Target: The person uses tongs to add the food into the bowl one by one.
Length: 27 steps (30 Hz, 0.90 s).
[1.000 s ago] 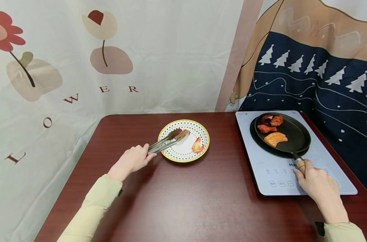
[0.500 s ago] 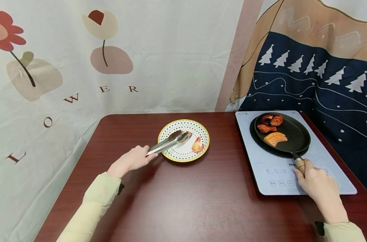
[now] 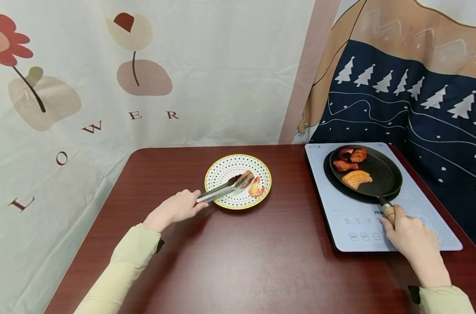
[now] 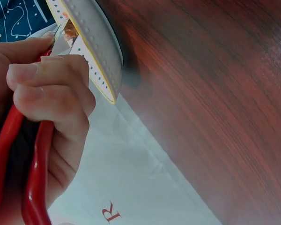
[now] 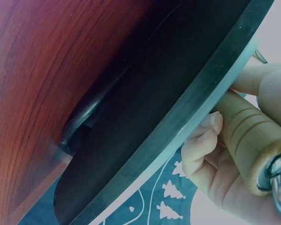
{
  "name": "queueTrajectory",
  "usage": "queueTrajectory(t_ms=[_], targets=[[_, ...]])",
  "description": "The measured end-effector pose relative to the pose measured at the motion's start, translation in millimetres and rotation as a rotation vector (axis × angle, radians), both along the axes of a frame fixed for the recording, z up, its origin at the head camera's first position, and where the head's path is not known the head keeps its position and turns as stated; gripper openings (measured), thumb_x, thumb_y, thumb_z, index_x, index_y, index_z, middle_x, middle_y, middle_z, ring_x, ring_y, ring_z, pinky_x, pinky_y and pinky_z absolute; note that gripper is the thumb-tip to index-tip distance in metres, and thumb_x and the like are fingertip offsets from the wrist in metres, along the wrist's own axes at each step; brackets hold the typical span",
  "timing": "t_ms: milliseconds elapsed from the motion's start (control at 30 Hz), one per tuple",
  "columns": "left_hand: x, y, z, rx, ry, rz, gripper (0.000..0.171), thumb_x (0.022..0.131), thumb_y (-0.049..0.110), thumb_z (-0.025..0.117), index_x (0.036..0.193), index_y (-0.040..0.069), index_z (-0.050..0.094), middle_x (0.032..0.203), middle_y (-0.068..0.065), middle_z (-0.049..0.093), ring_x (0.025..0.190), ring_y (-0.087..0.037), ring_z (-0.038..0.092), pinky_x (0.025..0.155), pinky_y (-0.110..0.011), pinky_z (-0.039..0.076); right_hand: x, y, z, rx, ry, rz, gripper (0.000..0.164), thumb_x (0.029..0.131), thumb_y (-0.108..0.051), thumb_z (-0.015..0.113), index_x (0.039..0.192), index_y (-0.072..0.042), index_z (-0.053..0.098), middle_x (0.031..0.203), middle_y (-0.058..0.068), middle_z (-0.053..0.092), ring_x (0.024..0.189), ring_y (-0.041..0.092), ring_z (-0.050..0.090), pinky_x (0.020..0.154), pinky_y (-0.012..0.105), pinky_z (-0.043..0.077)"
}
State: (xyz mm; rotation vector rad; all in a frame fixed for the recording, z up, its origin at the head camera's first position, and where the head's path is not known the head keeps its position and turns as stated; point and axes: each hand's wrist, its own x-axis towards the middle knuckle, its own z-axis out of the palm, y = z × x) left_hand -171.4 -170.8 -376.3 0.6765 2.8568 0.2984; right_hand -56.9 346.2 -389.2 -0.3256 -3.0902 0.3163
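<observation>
My left hand grips red-handled metal tongs, whose red handles show in the left wrist view. Between the tong tips is a brown, grilled-looking piece of meat, close over the dotted plate with a yellow rim. A shrimp lies on the plate just right of the meat. My right hand holds the wooden handle of a black frying pan. In the pan lie an orange salmon-like slice, a drumstick-shaped piece, another reddish-brown piece and a curled tentacle.
The pan sits on a white induction cooktop at the right of the dark red-brown table. Behind the table hang a pale flower-printed cloth and a navy cloth with white trees.
The left hand and tongs have shifted slightly right, and the brown meat has moved right and down towards the shrimp. The right hand and pan stay in place.
</observation>
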Motion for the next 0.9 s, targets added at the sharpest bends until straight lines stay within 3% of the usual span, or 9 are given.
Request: queueTrajectory(t_ms=[300, 433, 900], targets=[[0.1, 2, -1.2, 0.005, 0.021, -0.003, 0.028, 0.092, 0.031, 0.055, 0.081, 0.005, 0.054, 0.056, 0.0, 0.042, 0.047, -0.013, 0.04, 0.045, -0.025, 0.032, 0.6, -1, 0.7, 0.0, 0.001, 0.007, 0.045, 0.088, -0.021, 0.06, 0.114, 0.009, 0.041, 0.086, 0.043, 0.055, 0.061, 0.045, 0.055, 0.042, 0.043, 0.035], [-0.7, 3, -1.7, 0.018, 0.064, -0.017, 0.027, 0.093, 0.031, 0.054, 0.083, 0.005, 0.054, 0.054, -0.001, 0.042, 0.046, -0.014, 0.04, 0.044, -0.026, 0.032, 0.1, 0, 1.8, -0.002, -0.019, 0.001, 0.046, 0.088, -0.022, 0.059, 0.116, 0.01, 0.04, 0.089, 0.044, 0.054, 0.062, 0.044, 0.055, 0.043, 0.042, 0.036], [-8.6, 22, 9.1, 0.025, 0.131, -0.06, 0.028, 0.093, 0.029, 0.053, 0.085, 0.003, 0.055, 0.055, -0.006, 0.051, 0.048, -0.018, 0.05, 0.048, -0.032, 0.042, -0.1, 1, 0.7, -0.003, -0.016, 0.002, 0.047, 0.088, -0.021, 0.059, 0.117, 0.01, 0.04, 0.09, 0.044, 0.054, 0.064, 0.047, 0.055, 0.043, 0.043, 0.036]])
